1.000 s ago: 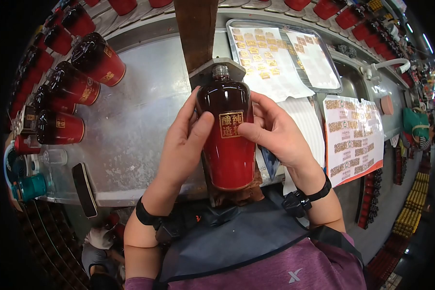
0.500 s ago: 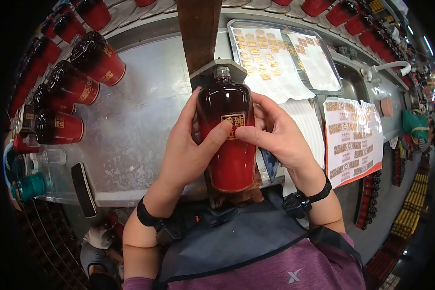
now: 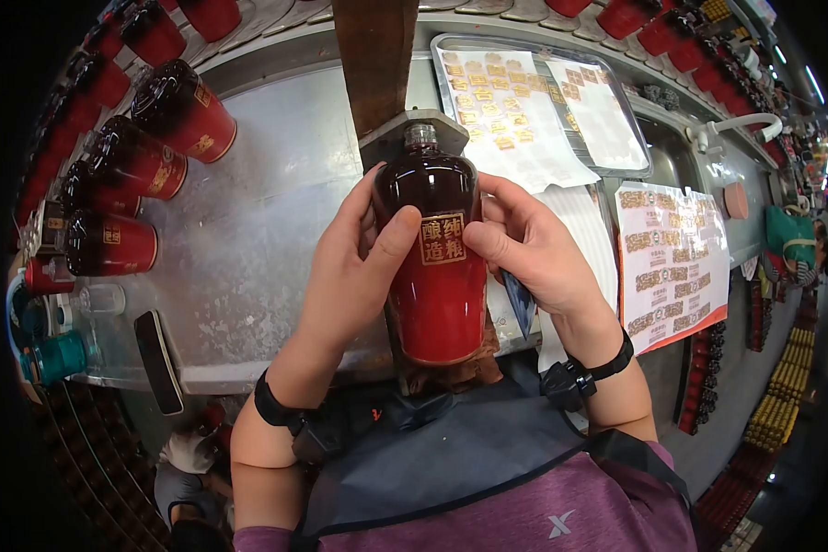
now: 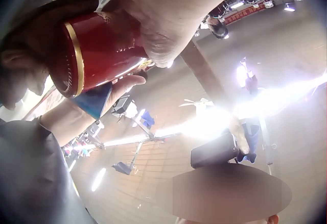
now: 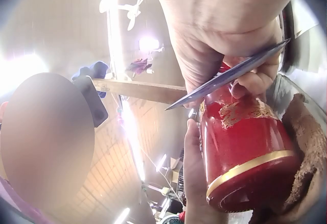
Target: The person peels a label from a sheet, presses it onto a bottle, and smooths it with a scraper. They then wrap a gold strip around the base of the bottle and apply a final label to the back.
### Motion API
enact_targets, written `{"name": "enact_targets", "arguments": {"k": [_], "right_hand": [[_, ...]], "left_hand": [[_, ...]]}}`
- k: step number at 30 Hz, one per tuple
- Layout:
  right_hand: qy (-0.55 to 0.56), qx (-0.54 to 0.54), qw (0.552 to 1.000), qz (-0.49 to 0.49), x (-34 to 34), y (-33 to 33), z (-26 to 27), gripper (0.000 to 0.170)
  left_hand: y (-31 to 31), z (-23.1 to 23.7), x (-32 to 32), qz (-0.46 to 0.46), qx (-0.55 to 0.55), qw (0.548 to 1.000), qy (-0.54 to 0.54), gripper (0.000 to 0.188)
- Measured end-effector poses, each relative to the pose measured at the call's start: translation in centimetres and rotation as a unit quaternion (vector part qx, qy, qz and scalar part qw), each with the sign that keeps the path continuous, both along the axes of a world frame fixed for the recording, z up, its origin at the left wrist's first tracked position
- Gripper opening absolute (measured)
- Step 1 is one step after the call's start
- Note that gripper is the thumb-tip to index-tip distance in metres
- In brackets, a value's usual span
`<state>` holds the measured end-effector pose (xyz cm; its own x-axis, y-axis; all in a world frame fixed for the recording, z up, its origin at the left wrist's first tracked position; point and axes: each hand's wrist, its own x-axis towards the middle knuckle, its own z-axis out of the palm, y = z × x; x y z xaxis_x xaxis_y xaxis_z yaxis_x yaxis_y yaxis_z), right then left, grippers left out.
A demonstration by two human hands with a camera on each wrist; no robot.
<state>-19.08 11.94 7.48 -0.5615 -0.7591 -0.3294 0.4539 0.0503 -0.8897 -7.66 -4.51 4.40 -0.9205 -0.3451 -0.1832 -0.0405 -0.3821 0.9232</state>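
Observation:
A glossy bottle (image 3: 437, 317), dark at the shoulder and red below, lies between both hands with its clear neck away from me. A square gold-lettered label (image 3: 443, 250) is on its upward side. My left hand (image 3: 354, 253) grips the left side, thumb at the label's left edge. From the right, my right hand (image 3: 534, 248) holds the bottle, thumb tip beside the label's right edge. A thin blue pointed blade (image 5: 230, 78) is tucked in the right hand's fingers. The gold band (image 5: 250, 170) round the bottle's base shows in the right wrist view.
Several similar bottles (image 3: 161, 161) stand at the left. A metal tray (image 3: 649, 166) with sheets of gold labels (image 3: 497, 101) lies beyond the right hand, near a printed sheet (image 3: 673, 262). A phone (image 3: 159, 363) lies at the front left edge. A brown post (image 3: 374, 74) rises behind the bottle.
Both thumbs moved onto the label's middle, covering part of it, then drew apart to its two sides. The label now shows whole. The bottle has stayed in place.

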Motion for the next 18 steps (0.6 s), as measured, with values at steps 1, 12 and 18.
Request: {"name": "enact_targets", "arguments": {"k": [1,12,18], "right_hand": [[0.012,0.011,1.0,0.003,-0.1,0.1,-0.2,0.069],[0.068,0.038,0.997,0.004,0.1,0.1,-0.7,0.068],[-0.003,0.069,0.998,0.004,-0.5,0.4,0.0,0.064]], "left_hand": [[0.0,0.0,0.0,0.0,0.001,1.0,0.0,0.065],[-0.2,0.0,0.0,-0.001,0.017,1.0,-0.014,0.056],[-1.0,0.9,-0.1,-0.033,0.044,0.998,-0.009,0.054]]}}
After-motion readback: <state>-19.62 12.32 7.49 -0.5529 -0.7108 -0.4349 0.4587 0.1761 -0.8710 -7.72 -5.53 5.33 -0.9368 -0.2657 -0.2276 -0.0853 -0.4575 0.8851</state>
